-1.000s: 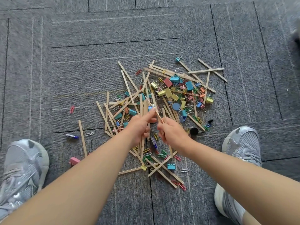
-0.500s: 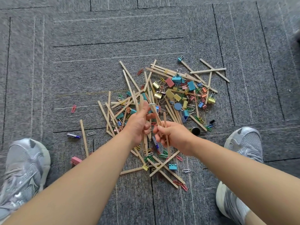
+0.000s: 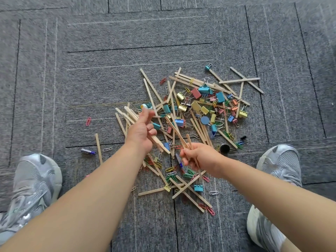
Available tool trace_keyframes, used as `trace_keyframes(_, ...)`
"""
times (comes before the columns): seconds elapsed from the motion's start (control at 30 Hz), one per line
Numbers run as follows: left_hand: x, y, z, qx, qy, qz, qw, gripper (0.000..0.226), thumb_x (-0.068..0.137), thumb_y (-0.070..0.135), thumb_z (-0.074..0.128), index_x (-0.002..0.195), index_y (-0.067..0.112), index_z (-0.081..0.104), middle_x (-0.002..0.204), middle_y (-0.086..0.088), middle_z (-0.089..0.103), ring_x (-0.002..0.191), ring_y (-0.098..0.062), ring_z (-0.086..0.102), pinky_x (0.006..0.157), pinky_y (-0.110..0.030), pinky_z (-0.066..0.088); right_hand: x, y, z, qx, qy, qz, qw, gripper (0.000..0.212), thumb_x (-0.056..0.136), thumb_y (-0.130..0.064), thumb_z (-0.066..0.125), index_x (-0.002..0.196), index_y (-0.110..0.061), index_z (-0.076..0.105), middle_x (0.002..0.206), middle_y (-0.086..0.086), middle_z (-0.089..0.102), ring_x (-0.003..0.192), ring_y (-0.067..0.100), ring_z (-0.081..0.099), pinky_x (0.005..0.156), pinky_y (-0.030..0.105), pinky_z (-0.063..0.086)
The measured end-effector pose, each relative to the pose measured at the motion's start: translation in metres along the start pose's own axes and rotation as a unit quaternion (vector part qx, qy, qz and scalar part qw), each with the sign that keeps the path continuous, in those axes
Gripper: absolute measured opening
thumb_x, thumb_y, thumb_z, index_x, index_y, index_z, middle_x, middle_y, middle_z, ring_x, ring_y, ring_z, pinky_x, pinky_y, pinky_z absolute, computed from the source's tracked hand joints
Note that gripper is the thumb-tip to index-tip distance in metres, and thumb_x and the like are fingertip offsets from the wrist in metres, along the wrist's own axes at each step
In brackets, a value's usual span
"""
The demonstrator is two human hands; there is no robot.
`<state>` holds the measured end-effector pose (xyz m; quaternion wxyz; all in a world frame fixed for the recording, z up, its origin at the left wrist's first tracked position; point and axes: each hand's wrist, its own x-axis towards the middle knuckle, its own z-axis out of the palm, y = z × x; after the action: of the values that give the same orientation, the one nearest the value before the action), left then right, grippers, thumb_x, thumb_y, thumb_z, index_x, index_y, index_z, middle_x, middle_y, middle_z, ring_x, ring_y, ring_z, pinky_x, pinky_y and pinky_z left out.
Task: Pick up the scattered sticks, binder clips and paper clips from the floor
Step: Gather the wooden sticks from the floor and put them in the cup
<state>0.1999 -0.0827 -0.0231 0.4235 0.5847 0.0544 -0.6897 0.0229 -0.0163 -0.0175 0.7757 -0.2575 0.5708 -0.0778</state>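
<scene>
A heap of wooden sticks [image 3: 201,82], coloured binder clips [image 3: 204,89] and paper clips [image 3: 170,169] lies scattered on the grey carpet [image 3: 109,79]. My left hand [image 3: 141,131] is raised over the heap's left part and grips a bundle of several sticks [image 3: 130,113] that fan out up and to the left. My right hand [image 3: 198,157] hovers at the heap's near edge and pinches two sticks [image 3: 179,133] that point up and left toward the left hand. More sticks cross below my hands [image 3: 189,190].
My two grey sneakers stand on either side, left [image 3: 31,186] and right [image 3: 278,170]. A small purple battery-like item [image 3: 88,151], a lone stick [image 3: 99,148] and a red paper clip [image 3: 88,121] lie apart to the left. A dark round object [image 3: 225,148] sits near the right hand.
My hands have drawn apart. The left hand rose and tilted with its stick bundle, and the right hand pulled back toward me holding two sticks.
</scene>
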Motion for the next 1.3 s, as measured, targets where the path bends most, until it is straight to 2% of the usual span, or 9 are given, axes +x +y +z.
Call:
trace_keyframes(0.27, -0.015, -0.018, 0.010, 0.239, -0.076, -0.056, 0.966, 0.047, 0.083, 0.039, 0.066, 0.112, 0.005, 0.056, 0.094, -0.003, 0.062, 0.044, -0.002, 0.030, 0.034, -0.013, 0.028, 0.001, -0.007, 0.006, -0.005, -0.013, -0.022, 1.000, 0.022, 0.100, -0.015, 0.040, 0.083, -0.013, 0.055, 0.062, -0.003, 0.056, 0.053, 0.011, 0.042, 0.052, 0.024, 0.030)
trace_keyframes(0.4, -0.016, -0.028, 0.018, 0.266, -0.040, -0.019, 0.963, 0.027, 0.094, 0.034, 0.054, 0.095, 0.008, 0.060, 0.072, 0.000, 0.052, 0.042, -0.004, 0.032, 0.033, -0.014, 0.028, 0.002, -0.007, 0.009, -0.011, -0.027, -0.014, 0.999, 0.022, 0.101, -0.024, 0.040, 0.094, -0.011, 0.057, 0.068, -0.001, 0.061, 0.052, 0.012, 0.042, 0.047, 0.023, 0.030)
trace_keyframes(0.67, -0.010, -0.027, 0.008, 0.277, 0.052, -0.020, 0.959, 0.031, 0.096, 0.039, 0.050, 0.090, 0.010, 0.058, 0.056, 0.000, 0.052, 0.054, -0.015, 0.050, 0.065, -0.032, 0.050, -0.002, -0.018, 0.006, 0.003, 0.203, -0.017, 0.979, 0.020, 0.100, -0.016, 0.038, 0.092, -0.007, 0.054, 0.075, 0.008, 0.058, 0.055, 0.016, 0.049, 0.051, 0.026, 0.043)
trace_keyframes(0.77, -0.012, -0.028, 0.007, 0.266, 0.002, -0.041, 0.963, 0.035, 0.096, 0.041, 0.049, 0.095, 0.008, 0.062, 0.062, -0.005, 0.059, 0.073, -0.023, 0.065, 0.079, -0.041, 0.057, -0.002, -0.027, 0.013, -0.043, 0.267, -0.036, 0.962, 0.013, 0.097, -0.015, 0.042, 0.093, -0.010, 0.053, 0.081, 0.008, 0.059, 0.065, 0.018, 0.053, 0.065, 0.036, 0.051)
trace_keyframes(0.9, -0.018, -0.028, 0.010, 0.265, -0.070, -0.049, 0.960, 0.046, 0.095, 0.048, 0.040, 0.109, 0.013, 0.067, 0.104, -0.009, 0.068, 0.081, -0.023, 0.068, 0.059, -0.035, 0.057, -0.010, -0.044, 0.036, -0.093, 0.191, -0.071, 0.975, 0.021, 0.099, -0.025, 0.040, 0.101, -0.014, 0.058, 0.088, 0.003, 0.066, 0.073, 0.018, 0.063, 0.072, 0.036, 0.056)
trace_keyframes(1.0, -0.017, -0.027, 0.008, 0.249, -0.110, -0.067, 0.960, 0.045, 0.087, 0.055, 0.042, 0.103, 0.022, 0.069, 0.112, -0.010, 0.068, 0.095, -0.030, 0.065, 0.072, -0.043, 0.057, -0.013, -0.047, 0.040, -0.206, 0.243, -0.130, 0.939, 0.033, 0.099, -0.033, 0.035, 0.093, -0.016, 0.063, 0.089, 0.000, 0.069, 0.070, 0.014, 0.065, 0.064, 0.040, 0.054)
trace_keyframes(1.1, -0.015, -0.024, 0.005, 0.211, -0.104, -0.069, 0.970, 0.041, 0.091, 0.049, 0.046, 0.105, 0.015, 0.063, 0.085, -0.004, 0.065, 0.064, -0.016, 0.063, 0.058, -0.031, 0.056, -0.007, -0.042, 0.019, -0.331, 0.350, -0.111, 0.869, 0.028, 0.097, -0.027, 0.035, 0.084, -0.010, 0.052, 0.084, 0.004, 0.063, 0.063, 0.017, 0.052, 0.049, 0.031, 0.035)
trace_keyframes(1.17, -0.014, -0.023, 0.001, 0.178, -0.089, -0.083, 0.976, 0.040, 0.090, 0.047, 0.049, 0.105, 0.011, 0.059, 0.060, 0.004, 0.048, 0.043, -0.005, 0.046, 0.042, -0.018, 0.046, 0.000, -0.034, -0.002, -0.407, 0.385, -0.036, 0.828, 0.023, 0.098, -0.025, 0.037, 0.093, -0.008, 0.051, 0.090, 0.009, 0.058, 0.073, 0.024, 0.053, 0.054, 0.029, 0.034)
trace_keyframes(1.3, -0.015, -0.022, -0.002, 0.154, -0.075, -0.134, 0.976, 0.052, 0.088, 0.061, 0.044, 0.102, 0.012, 0.056, 0.055, 0.007, 0.041, 0.033, -0.001, 0.030, 0.030, -0.013, 0.025, 0.012, -0.006, -0.011, -0.531, 0.369, 0.028, 0.762, 0.049, 0.093, -0.048, 0.048, 0.116, -0.004, 0.044, 0.113, 0.012, 0.047, 0.100, 0.025, 0.052, 0.069, 0.030, 0.044)
